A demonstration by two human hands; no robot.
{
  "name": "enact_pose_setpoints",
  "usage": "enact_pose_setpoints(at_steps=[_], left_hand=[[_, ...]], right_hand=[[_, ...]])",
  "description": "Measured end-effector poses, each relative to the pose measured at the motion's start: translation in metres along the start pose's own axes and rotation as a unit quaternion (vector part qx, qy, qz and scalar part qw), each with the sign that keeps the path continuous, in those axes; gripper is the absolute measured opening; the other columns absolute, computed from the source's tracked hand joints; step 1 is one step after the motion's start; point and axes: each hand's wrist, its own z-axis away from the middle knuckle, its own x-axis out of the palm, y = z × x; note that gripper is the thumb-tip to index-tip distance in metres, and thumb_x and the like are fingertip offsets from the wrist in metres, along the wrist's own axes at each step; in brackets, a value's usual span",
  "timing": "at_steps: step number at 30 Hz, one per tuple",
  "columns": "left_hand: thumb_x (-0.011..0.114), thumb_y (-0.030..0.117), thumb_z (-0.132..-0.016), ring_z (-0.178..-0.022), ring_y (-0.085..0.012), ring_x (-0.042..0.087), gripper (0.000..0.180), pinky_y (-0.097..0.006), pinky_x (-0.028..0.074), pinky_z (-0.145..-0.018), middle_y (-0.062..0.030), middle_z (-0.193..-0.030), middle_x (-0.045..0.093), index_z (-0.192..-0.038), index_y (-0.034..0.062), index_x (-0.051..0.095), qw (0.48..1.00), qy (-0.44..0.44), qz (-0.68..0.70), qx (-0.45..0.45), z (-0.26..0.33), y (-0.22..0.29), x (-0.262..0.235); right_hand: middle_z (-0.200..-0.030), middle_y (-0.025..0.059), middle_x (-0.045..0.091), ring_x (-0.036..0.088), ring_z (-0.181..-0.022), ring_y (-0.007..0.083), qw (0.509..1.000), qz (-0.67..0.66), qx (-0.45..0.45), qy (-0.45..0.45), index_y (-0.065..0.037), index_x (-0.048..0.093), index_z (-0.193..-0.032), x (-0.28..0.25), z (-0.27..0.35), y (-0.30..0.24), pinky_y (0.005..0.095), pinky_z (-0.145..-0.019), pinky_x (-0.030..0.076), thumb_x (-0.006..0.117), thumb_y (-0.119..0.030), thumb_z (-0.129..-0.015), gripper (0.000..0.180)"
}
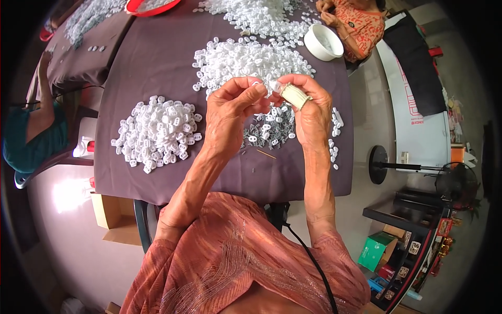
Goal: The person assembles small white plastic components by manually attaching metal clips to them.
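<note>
Above the table's middle, both my hands are raised with their fingertips almost meeting. My left hand (pixel 232 107) is closed in a pinch on a small white plastic piece, mostly hidden by the fingers. My right hand (pixel 312 107) also pinches a small white plastic piece (pixel 276 87). A cream-coloured wrapping (pixel 295 96) covers my right thumb. Beneath my hands lies a patch of small grey pieces (pixel 269 128) mixed with a few white ones. Just beyond is a large heap of white two-holed plastic pieces (pixel 256 58). A second heap (pixel 157 131) sits left of my left forearm.
The table has a dark brown cloth (pixel 219 180). A thin stick (pixel 266 154) lies near its front. White pieces (pixel 334 136) line the right edge. A white bowl (pixel 323 42) stands far right beside another person (pixel 355 26). Another person (pixel 39 125) sits at left.
</note>
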Motion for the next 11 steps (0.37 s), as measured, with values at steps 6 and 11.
enact_pose_setpoints(at_steps=[6,11], left_hand=[[0.062,0.011,-0.079,-0.069,-0.0116,0.056,0.013,-0.025,0.046,-0.065,-0.0084,-0.082,0.062,-0.087,0.0008,0.058,0.999,0.007,-0.049,-0.004,0.004,-0.001,0.003],[0.065,0.013,-0.077,-0.064,-0.0101,0.055,0.016,-0.024,0.046,-0.061,-0.0058,-0.078,0.061,-0.085,-0.0007,0.060,0.997,0.004,-0.071,0.023,0.004,0.002,0.012]], right_hand=[[-0.075,0.0093,0.061,0.059,-0.067,0.0149,0.999,-0.017,-0.028,0.036,0.003,0.060,-0.088,0.006,-0.001,-0.009,0.0255,-0.063,0.046,0.055,0.000,-0.076,0.013],[-0.077,0.0110,0.062,0.061,-0.069,0.0175,0.995,0.037,-0.077,0.057,0.002,0.060,-0.089,0.012,0.001,-0.014,0.0273,-0.066,0.048,0.054,0.000,-0.076,0.015]])
